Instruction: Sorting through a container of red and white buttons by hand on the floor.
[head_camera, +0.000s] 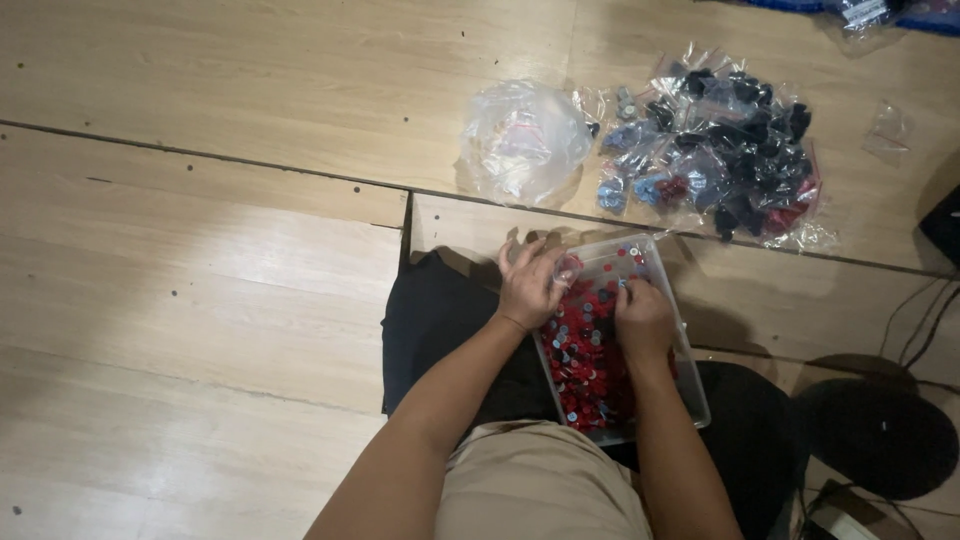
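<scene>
Low and right of centre in the frame sits a clear plastic tub (694, 392), shallow and rectangular, resting on a dark cloth (430, 320) on the wooden floor (200, 250). It is loaded with small red caps (585, 370), some showing pale round faces. These look light, hard and smooth, so they probably slide over one another and slip out of a loose pinch; I judge a fingertip pinch on the rim of a single cap is the sure way to take one.

The right hand (643, 318) is down in the tub, fingers curled into the pile at its upper right part, caps all around and under the grip. Whether that grip has closed on a cap I cannot tell; the fingertips are hidden by the back of the hand.

The left hand (530, 285) hovers over the tub's upper left corner, fingers bent around something small and clear, perhaps a little bag; it is too blurred to name, so what that grip has hold of is unclear. The caps lie just beneath and to the right of it.

Toward the upper right of the frame, well apart from both hands, lies a heap of small clear bags (725, 140) holding dark, blue and red bits, and just left of it a crumpled clear plastic bag (520, 140).
</scene>
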